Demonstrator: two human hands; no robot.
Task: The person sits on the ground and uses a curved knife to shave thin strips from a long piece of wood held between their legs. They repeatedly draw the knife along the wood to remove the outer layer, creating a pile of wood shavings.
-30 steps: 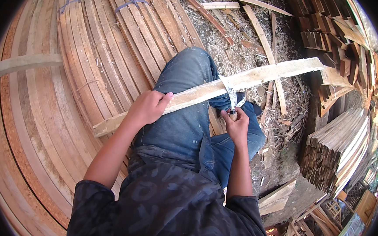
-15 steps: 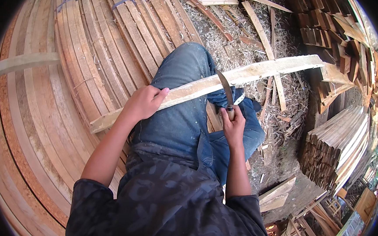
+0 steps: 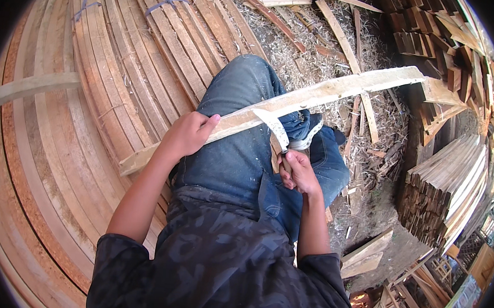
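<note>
A long pale wooden strip [image 3: 331, 92] lies slantwise across my raised knee, its rough bark-edged length reaching toward the upper right. My left hand [image 3: 188, 134] is closed round its nearer part, thumb on top. In my right hand [image 3: 299, 172] is a curved knife [image 3: 274, 128], gripped by its handle, most of which my fingers cover. The blade shines bright and its tip meets the lower edge of the strip, just right of my left hand. Whether the edge bites into the wood, I cannot tell.
Long planks [image 3: 48, 123] and tied bundles of battens [image 3: 122, 59] spread under and left of me. Wood shavings [image 3: 298, 72] and offcuts litter the ground ahead. Stacked slats [image 3: 442, 187] stand at the right, with more cut timber [image 3: 432, 38] at the far right.
My right hand has drawn the knife toward me and left, turning the blade from dark and steep to bright and leaning left. My left hand stays on the strip, which has barely shifted.
</note>
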